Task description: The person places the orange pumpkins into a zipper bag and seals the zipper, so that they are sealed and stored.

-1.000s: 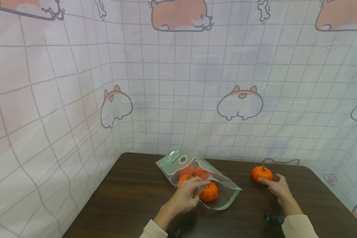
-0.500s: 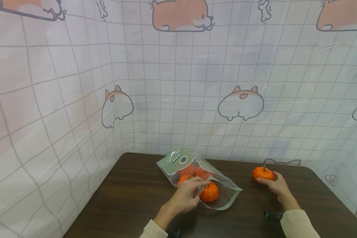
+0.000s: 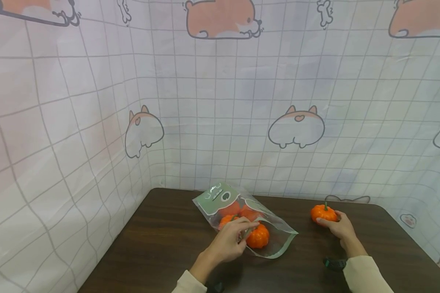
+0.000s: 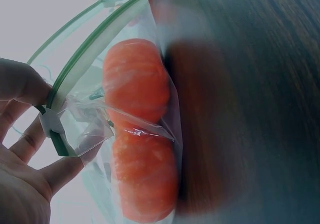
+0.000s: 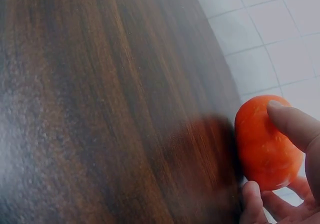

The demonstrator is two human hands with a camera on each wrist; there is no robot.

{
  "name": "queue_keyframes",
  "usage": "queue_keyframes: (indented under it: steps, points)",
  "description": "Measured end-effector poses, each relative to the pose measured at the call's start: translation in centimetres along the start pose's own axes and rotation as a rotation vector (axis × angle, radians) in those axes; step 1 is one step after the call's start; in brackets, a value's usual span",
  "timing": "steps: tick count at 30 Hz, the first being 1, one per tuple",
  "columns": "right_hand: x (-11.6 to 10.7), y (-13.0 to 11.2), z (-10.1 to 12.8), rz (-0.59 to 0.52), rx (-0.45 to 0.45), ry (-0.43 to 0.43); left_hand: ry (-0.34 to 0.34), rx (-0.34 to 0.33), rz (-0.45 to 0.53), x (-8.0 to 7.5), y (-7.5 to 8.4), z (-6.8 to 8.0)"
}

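Observation:
A clear zip bag [image 3: 220,199] with a green monster print lies on the table, several small orange pumpkins [image 3: 258,236] inside it. My left hand [image 3: 227,241] pinches the bag's edge near the opening; the left wrist view shows the fingers at a white slider [image 4: 51,122] on the green zip strip [image 4: 95,37], whose two sides stand apart. To the right, my right hand [image 3: 342,230] grips a loose orange pumpkin [image 3: 322,213] with a green stem. In the right wrist view the thumb lies on the pumpkin's side and the other fingers curl behind it.
The dark wood table [image 3: 157,244] has its back edge against a white grid-patterned cloth [image 3: 220,101] with dog drawings. A black band [image 3: 334,264] shows by the right wrist.
My right hand has closed its fingers round the loose pumpkin, which barely moves. The left hand and the bag have stayed in place.

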State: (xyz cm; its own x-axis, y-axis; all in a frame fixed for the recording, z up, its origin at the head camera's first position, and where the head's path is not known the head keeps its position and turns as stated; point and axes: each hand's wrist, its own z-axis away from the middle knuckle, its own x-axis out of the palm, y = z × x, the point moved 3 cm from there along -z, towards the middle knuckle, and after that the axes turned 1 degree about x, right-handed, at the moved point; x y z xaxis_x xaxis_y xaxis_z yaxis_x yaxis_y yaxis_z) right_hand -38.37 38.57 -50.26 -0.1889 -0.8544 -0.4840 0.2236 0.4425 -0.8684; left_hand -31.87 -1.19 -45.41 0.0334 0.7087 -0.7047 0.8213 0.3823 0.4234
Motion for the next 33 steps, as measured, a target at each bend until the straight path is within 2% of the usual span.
queue_keyframes:
  steps: [11, 15, 33]
  points:
    - [-0.1, 0.5, -0.1, -0.002, 0.027, 0.005, 0.006, -0.025, -0.035, 0.0, 0.0, 0.0]
    - [-0.1, 0.5, 0.0, -0.011, 0.018, -0.007, 0.008, -0.039, -0.054, 0.0, 0.0, -0.1]
    - [0.0, 0.5, 1.9, -0.007, -0.04, -0.076, 0.036, -0.028, -0.118, 0.1, -0.4, -0.2]
